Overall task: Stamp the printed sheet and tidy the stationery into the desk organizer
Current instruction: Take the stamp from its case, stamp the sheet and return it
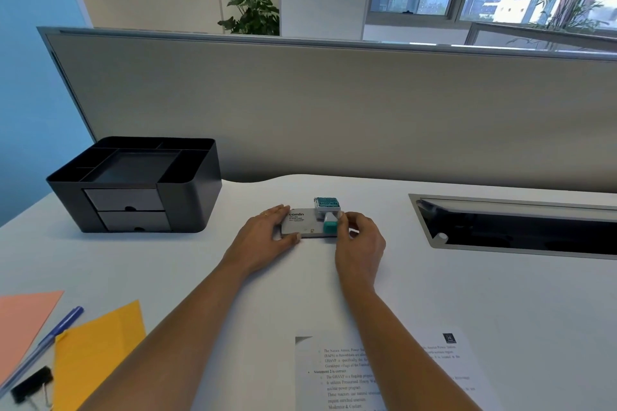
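Here our right hand [359,237] pinches the teal handle of the stamp [329,215], which lies tipped over on the closed stamp pad [302,225]; our left hand [267,233] rests open, fingers steadying the pad's left edge. Nearer us lies the printed sheet [384,374], with no stamp mark that we can see. At near left the pen [50,337], binder clip [31,384] and coloured papers [96,354] wait; the organizer [133,183], far left, looks empty. Nearly everything remains, we judge.
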`<control>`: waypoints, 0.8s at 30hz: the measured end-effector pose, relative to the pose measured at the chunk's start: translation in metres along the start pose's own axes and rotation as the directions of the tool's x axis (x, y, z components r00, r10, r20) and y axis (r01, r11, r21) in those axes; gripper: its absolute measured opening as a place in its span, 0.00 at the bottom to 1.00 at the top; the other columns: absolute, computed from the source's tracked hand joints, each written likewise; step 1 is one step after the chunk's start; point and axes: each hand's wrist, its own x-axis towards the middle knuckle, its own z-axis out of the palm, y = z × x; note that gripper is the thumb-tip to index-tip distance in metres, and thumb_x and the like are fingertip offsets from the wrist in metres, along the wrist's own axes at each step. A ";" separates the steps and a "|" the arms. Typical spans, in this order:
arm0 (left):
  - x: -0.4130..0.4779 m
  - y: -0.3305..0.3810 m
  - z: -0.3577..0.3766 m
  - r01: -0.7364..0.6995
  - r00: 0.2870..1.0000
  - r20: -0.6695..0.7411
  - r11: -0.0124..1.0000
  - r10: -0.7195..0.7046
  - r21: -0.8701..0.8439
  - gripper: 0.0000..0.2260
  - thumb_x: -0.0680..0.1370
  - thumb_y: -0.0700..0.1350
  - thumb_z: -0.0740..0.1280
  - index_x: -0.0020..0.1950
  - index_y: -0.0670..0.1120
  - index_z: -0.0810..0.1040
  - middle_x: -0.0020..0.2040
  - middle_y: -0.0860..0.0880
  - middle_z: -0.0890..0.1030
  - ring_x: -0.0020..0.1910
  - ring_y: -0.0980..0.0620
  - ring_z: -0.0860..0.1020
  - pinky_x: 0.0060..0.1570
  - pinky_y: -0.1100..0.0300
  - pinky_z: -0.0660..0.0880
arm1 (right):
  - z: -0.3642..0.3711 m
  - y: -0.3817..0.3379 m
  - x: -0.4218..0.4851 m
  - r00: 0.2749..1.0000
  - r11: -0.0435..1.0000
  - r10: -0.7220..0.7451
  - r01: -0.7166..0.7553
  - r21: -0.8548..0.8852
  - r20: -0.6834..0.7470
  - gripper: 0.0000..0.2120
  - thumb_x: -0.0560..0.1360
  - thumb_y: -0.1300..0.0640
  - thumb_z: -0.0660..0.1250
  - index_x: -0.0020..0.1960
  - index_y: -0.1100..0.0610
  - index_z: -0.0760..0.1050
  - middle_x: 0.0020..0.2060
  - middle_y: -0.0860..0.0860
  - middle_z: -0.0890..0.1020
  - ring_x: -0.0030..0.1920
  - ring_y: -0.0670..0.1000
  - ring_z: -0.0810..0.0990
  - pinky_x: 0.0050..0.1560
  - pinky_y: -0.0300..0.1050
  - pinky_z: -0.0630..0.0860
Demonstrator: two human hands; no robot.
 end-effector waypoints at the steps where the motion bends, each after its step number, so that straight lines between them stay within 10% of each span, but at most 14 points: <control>1: 0.000 0.000 0.000 0.008 1.000 -0.008 1.000 -0.008 -0.011 0.28 0.76 0.51 0.67 0.73 0.45 0.64 0.73 0.49 0.66 0.71 0.53 0.65 0.69 0.63 0.60 | -0.001 -0.001 0.000 1.000 1.000 0.018 -0.018 -0.014 0.005 0.13 0.80 0.55 0.57 0.54 0.61 0.76 0.55 0.56 0.80 0.54 0.51 0.78 0.46 0.31 0.74; 8: -0.002 0.002 -0.002 0.038 0.999 -0.035 0.999 -0.039 -0.037 0.25 0.76 0.50 0.66 0.71 0.44 0.66 0.70 0.48 0.70 0.68 0.51 0.69 0.66 0.64 0.62 | -0.003 -0.006 -0.001 0.996 0.996 0.080 -0.079 -0.043 0.032 0.15 0.81 0.56 0.53 0.52 0.63 0.76 0.55 0.59 0.80 0.51 0.52 0.76 0.32 0.20 0.67; 15: -0.001 0.003 -0.003 0.040 0.999 -0.027 0.999 -0.041 -0.022 0.25 0.77 0.50 0.65 0.72 0.44 0.66 0.71 0.48 0.70 0.68 0.51 0.68 0.66 0.63 0.62 | -0.003 -0.008 -0.002 0.993 0.994 0.084 -0.078 -0.079 0.077 0.16 0.81 0.55 0.52 0.53 0.63 0.75 0.56 0.59 0.79 0.56 0.54 0.78 0.52 0.43 0.77; 24: 0.001 0.001 0.000 0.049 0.999 -0.014 0.999 -0.049 -0.003 0.25 0.78 0.50 0.63 0.73 0.44 0.64 0.72 0.48 0.68 0.70 0.51 0.66 0.68 0.61 0.60 | -0.002 -0.007 -0.002 0.991 0.993 0.076 -0.065 -0.103 0.112 0.16 0.81 0.55 0.52 0.55 0.62 0.75 0.57 0.59 0.78 0.59 0.54 0.76 0.58 0.44 0.75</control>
